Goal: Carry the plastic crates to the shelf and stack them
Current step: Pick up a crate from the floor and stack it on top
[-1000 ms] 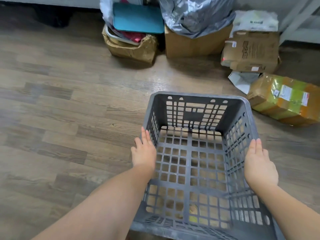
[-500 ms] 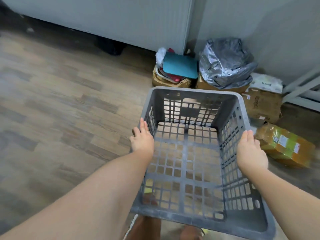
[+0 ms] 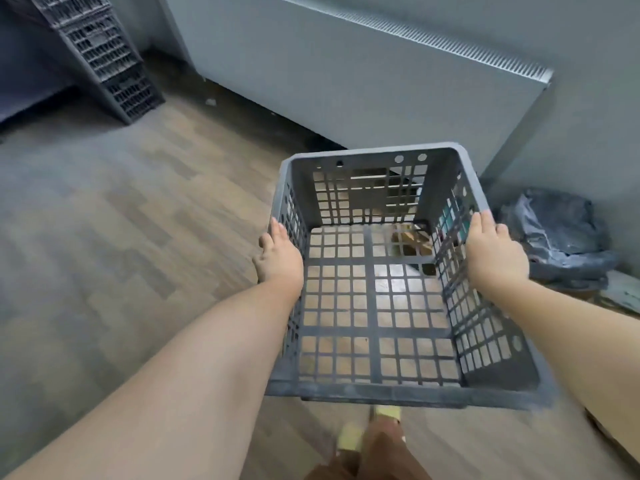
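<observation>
**Grey crate up off the floor, one hand on each side**

I've got the grey plastic crate (image 3: 377,282) right in front of me, held in the air above the wood-pattern floor (image 3: 114,237), its open top facing up at the camera. I can see the floor boards straight through the grid of its base, so it is empty.

My left hand (image 3: 281,256) is on the crate's left wall, palm against the outside, fingers pointing forward along the rim. They look fairly straight, but I can't tell from here whether the fingertips hook under anything. My right hand (image 3: 493,249) is over the right rim, the back of the hand towards me, fingers folded down over the outer edge, gripping the wall. Both forearms run in from the bottom corners of the view.

Below the crate's near edge I can see a foot in a yellow sandal (image 3: 367,431) on the floor, blurred.

Up at the top left, a stack of grey crates (image 3: 104,53) stands on the floor, well apart from the one I'm carrying. Straight ahead is a long pale panel (image 3: 363,84) along the wall with a slotted strip on top. To the right of the crate, just beyond my right hand, a crumpled grey plastic bag (image 3: 561,237) sits low by the wall, with some cardboard (image 3: 620,434) at the right edge.
</observation>
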